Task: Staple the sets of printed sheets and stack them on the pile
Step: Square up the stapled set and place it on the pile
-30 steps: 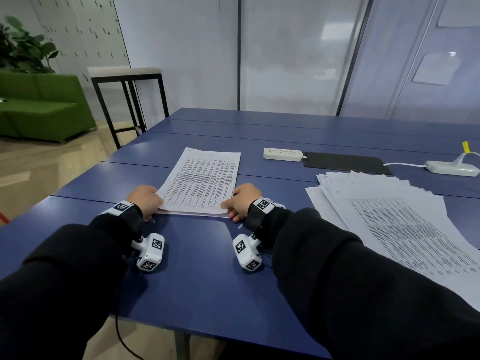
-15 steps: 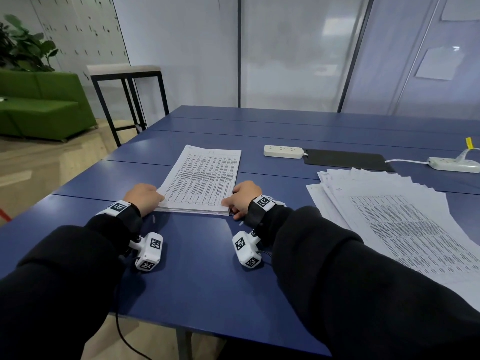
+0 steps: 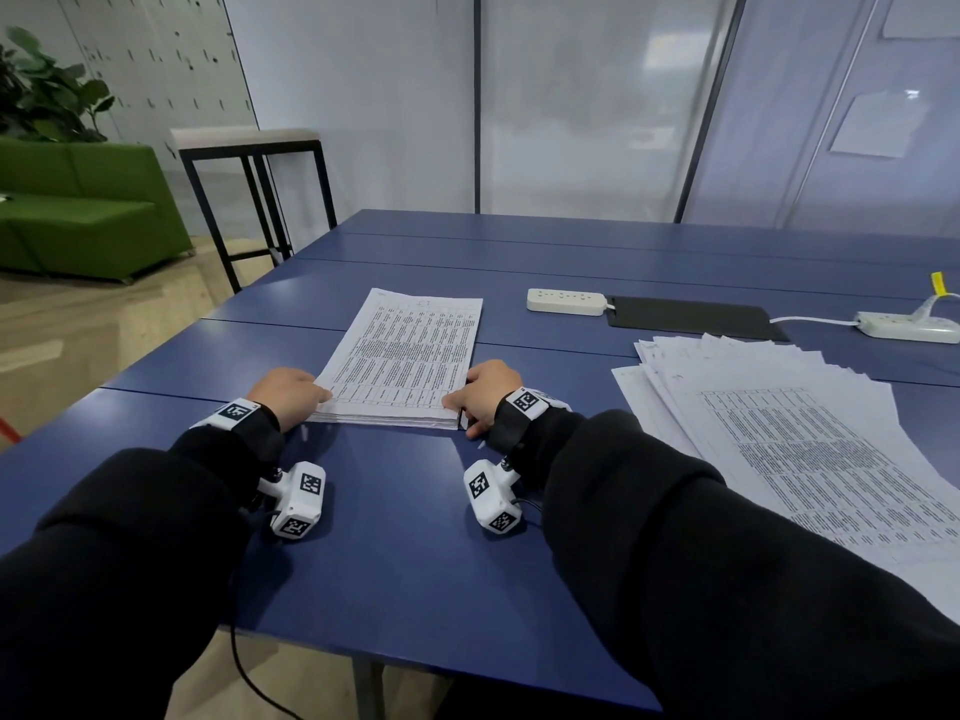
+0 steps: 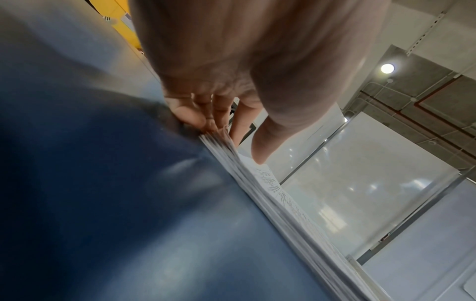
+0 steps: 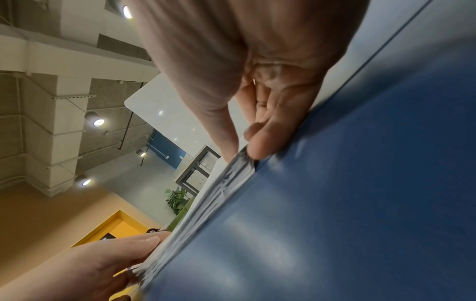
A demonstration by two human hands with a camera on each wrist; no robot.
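Fingers (image 4: 190, 116) of both hands pinch the paper stack's (image 3: 405, 356) near corners, clearest from the wrists.

A thick squared stack of white printed sheets (image 3: 402, 361) lay flat at frame centre; a fanned, loose pile of printed sheets (image 3: 810, 449) spread at right.

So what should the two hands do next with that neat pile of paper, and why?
Probably peel a thin set off the top. The left hand and right hand pinch the near corners of the squared stack of white printed sheets lying flat on the blue table, thumbs on top, so the stack looks squared. No stapler shows in any view.
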